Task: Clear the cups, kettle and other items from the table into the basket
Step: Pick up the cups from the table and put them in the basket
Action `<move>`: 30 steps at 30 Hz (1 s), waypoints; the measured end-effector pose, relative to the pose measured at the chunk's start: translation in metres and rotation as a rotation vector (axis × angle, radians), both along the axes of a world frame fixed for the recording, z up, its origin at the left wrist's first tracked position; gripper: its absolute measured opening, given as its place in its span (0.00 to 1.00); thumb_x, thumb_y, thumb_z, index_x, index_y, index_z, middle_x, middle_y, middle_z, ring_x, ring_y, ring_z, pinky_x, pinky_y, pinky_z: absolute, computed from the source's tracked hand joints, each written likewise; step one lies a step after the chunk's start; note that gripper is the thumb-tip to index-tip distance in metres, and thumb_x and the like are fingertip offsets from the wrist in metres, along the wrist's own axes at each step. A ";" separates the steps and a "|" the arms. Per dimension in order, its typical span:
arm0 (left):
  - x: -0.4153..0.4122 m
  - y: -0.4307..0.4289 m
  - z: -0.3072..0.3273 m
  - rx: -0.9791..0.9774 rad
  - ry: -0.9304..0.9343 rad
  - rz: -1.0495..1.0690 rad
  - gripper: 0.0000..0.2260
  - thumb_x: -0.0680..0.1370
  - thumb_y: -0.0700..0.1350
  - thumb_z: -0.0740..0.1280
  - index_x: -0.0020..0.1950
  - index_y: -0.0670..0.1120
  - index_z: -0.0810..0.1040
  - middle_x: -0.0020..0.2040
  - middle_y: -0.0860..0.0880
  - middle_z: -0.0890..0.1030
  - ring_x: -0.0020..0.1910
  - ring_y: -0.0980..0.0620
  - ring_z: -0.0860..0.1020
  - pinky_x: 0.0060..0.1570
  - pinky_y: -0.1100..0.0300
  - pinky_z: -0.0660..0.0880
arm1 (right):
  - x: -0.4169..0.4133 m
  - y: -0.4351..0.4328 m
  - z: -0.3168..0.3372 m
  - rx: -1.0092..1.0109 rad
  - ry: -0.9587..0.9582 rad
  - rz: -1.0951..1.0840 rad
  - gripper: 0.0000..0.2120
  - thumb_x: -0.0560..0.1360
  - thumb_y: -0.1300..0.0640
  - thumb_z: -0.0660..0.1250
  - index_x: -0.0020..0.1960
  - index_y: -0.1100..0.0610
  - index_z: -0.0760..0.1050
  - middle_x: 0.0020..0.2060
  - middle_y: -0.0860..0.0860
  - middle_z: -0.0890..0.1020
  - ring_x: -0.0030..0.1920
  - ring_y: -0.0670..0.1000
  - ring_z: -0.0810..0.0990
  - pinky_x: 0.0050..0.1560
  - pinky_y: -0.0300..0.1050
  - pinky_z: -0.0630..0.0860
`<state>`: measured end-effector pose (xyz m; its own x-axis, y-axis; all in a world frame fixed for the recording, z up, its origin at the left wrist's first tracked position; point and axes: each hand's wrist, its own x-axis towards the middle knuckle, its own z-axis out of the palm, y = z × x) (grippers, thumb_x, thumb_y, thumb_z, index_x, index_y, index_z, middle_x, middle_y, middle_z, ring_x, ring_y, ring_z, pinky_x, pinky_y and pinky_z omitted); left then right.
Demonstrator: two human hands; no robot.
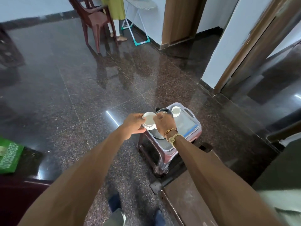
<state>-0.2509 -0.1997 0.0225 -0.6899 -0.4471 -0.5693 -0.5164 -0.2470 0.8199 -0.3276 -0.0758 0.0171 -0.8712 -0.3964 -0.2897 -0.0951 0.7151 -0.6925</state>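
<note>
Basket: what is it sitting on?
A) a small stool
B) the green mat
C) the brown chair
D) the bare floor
A: the basket rests on a dark brown stool whose legs stand on the floor; the left hand and right hand hold a cup over it.

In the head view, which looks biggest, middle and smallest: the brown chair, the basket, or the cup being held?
1 and 2, too close to rank: brown chair and basket; the chair is farther away.
3. cup, clearly smallest.
</note>
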 end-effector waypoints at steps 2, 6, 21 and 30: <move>-0.001 -0.022 -0.003 0.013 -0.014 -0.024 0.09 0.78 0.37 0.68 0.57 0.44 0.81 0.58 0.38 0.81 0.58 0.41 0.81 0.52 0.50 0.82 | 0.001 -0.020 -0.002 -0.015 -0.030 -0.032 0.14 0.78 0.54 0.62 0.58 0.58 0.80 0.53 0.60 0.84 0.56 0.62 0.80 0.59 0.53 0.76; -0.013 -0.071 -0.007 0.010 -0.009 -0.076 0.08 0.78 0.37 0.68 0.48 0.49 0.81 0.56 0.40 0.81 0.56 0.42 0.81 0.48 0.52 0.82 | -0.001 -0.062 -0.001 0.024 -0.010 -0.047 0.15 0.78 0.53 0.60 0.59 0.58 0.79 0.55 0.59 0.83 0.57 0.63 0.80 0.59 0.52 0.76; -0.118 -0.083 0.006 -0.025 0.044 -0.269 0.13 0.78 0.35 0.68 0.62 0.40 0.80 0.57 0.41 0.81 0.55 0.45 0.81 0.53 0.49 0.82 | -0.071 -0.072 0.002 -0.001 0.116 -0.397 0.14 0.78 0.50 0.64 0.57 0.56 0.81 0.53 0.56 0.84 0.55 0.60 0.80 0.54 0.48 0.73; -0.200 -0.024 -0.031 -0.052 -0.011 -0.460 0.12 0.77 0.37 0.69 0.60 0.42 0.81 0.55 0.41 0.82 0.52 0.45 0.82 0.47 0.52 0.83 | -0.126 -0.006 -0.032 0.008 0.068 -0.554 0.15 0.79 0.49 0.63 0.59 0.55 0.80 0.54 0.57 0.84 0.56 0.60 0.80 0.53 0.47 0.72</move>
